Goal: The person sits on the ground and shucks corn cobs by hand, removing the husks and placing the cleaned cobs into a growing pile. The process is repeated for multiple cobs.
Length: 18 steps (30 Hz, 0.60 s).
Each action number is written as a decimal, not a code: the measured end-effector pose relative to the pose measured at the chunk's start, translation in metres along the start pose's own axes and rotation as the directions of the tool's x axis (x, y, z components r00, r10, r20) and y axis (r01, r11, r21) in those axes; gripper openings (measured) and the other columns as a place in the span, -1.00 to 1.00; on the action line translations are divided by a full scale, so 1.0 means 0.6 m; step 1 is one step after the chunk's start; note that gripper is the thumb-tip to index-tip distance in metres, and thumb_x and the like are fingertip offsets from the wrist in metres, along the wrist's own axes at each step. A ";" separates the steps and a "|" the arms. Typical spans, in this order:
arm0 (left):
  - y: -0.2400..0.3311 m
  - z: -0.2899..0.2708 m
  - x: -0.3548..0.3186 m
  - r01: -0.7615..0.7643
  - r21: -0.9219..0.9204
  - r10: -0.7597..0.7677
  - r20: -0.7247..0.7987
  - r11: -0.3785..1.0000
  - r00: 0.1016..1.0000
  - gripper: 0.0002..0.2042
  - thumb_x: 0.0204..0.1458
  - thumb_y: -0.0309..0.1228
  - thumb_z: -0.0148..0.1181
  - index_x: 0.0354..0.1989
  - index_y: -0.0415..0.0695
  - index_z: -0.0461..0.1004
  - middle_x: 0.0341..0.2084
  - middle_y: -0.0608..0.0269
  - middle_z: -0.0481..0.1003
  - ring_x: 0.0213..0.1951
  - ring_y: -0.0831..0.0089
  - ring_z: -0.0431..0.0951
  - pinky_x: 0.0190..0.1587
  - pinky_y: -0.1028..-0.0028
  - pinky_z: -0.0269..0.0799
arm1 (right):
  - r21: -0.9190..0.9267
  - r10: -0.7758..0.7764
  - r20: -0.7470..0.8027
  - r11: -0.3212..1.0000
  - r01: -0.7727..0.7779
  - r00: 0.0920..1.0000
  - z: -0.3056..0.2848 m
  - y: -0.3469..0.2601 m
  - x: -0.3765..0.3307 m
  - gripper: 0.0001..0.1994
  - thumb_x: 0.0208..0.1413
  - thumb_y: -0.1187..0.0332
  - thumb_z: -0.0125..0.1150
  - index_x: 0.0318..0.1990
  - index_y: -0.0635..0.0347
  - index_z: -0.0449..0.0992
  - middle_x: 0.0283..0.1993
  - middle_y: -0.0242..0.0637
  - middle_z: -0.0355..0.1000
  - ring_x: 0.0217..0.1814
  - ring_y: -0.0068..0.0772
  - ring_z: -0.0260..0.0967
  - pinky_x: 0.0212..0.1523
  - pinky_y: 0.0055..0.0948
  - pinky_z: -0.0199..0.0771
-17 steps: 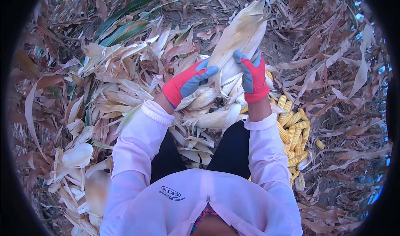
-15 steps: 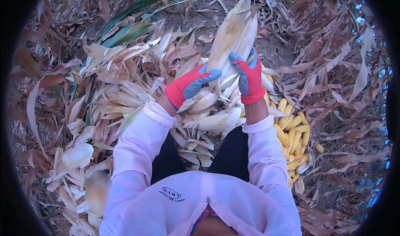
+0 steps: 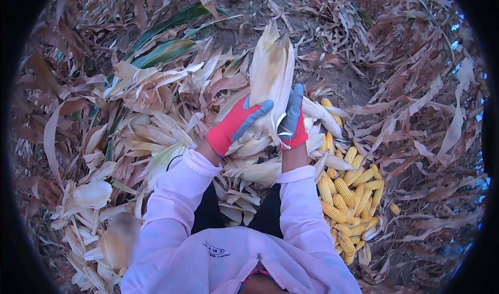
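Note:
Between my two gloved hands stands an ear of corn (image 3: 271,68), wrapped in dry pale husk, its tip pointing away from me. My left hand (image 3: 238,121), in a red and grey glove, is closed round the lower left of the husk with the thumb lying across it. At the ear's lower right, my right hand (image 3: 294,118) is closed against the husk, its fingers upright along the side. The husk looks loose and split near the base. No kernels show on this ear.
A pile of husked yellow corn cobs (image 3: 351,192) lies to the right of my legs, with one small cob piece (image 3: 394,209) apart from it. Loose husks (image 3: 156,122) heap up in front and left. Green leaves (image 3: 166,52) lie farther off; dry stalk litter (image 3: 416,154) covers the right side.
Both hands have drawn the ear left and a little nearer to me. My right hand has come in closer to the left one, uncovering more of the yellow cobs.

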State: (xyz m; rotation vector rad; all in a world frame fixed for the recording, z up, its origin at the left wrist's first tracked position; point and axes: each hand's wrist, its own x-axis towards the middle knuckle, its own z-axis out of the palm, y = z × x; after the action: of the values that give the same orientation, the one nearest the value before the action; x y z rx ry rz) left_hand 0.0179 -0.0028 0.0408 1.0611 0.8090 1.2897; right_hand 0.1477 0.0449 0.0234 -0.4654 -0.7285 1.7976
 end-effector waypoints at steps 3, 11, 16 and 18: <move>-0.013 0.002 0.006 -0.082 0.120 0.080 0.023 0.989 0.997 -0.45 0.05 -0.27 0.18 0.19 -0.23 0.19 0.02 0.22 0.38 0.02 0.49 0.38 0.10 0.48 0.25 | -0.297 -0.137 0.002 0.946 0.131 0.991 -0.018 0.006 0.006 -0.47 0.20 -0.03 -0.06 0.09 0.26 0.32 -0.01 -0.28 0.38 -0.03 -0.48 0.31 -0.01 -0.45 0.29; -0.075 -0.002 0.034 -0.084 -0.171 0.045 -0.224 0.982 0.974 -0.55 0.11 -0.25 0.10 0.13 -0.21 0.27 -0.01 0.26 0.39 0.00 0.53 0.39 0.08 0.52 0.27 | -0.637 -0.423 -0.168 0.736 0.230 0.890 -0.057 0.034 0.041 -0.69 0.18 0.14 0.07 -0.32 0.27 0.44 -0.49 -0.52 0.25 -0.43 -0.68 0.07 -0.38 -0.59 0.14; -0.110 -0.056 0.067 -0.132 -0.154 0.077 -0.320 0.979 0.944 -0.56 0.20 -0.15 -0.08 0.12 -0.22 0.29 -0.03 0.27 0.40 -0.03 0.56 0.40 0.06 0.56 0.27 | -0.584 -0.488 -0.211 0.758 0.291 0.847 -0.020 0.021 0.027 -0.74 0.19 0.14 0.04 -0.33 0.15 0.44 -0.43 -0.53 0.29 -0.37 -0.69 0.16 -0.35 -0.62 0.18; -0.121 -0.067 0.069 -0.143 -0.170 0.082 -0.326 0.975 0.942 -0.55 0.16 -0.18 0.00 0.12 -0.23 0.29 -0.03 0.25 0.41 -0.02 0.54 0.40 0.07 0.55 0.26 | -0.550 -0.488 -0.215 0.776 0.308 0.846 -0.006 0.021 0.022 -0.74 0.18 0.13 0.05 -0.38 0.13 0.39 -0.46 -0.55 0.24 -0.40 -0.71 0.09 -0.39 -0.63 0.10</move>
State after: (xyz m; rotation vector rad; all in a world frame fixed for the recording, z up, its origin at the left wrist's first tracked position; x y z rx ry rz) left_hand 0.0119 0.0472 -0.0369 0.7633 0.8510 1.6302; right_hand 0.1367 0.0553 0.0125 -0.8742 -0.9584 1.0630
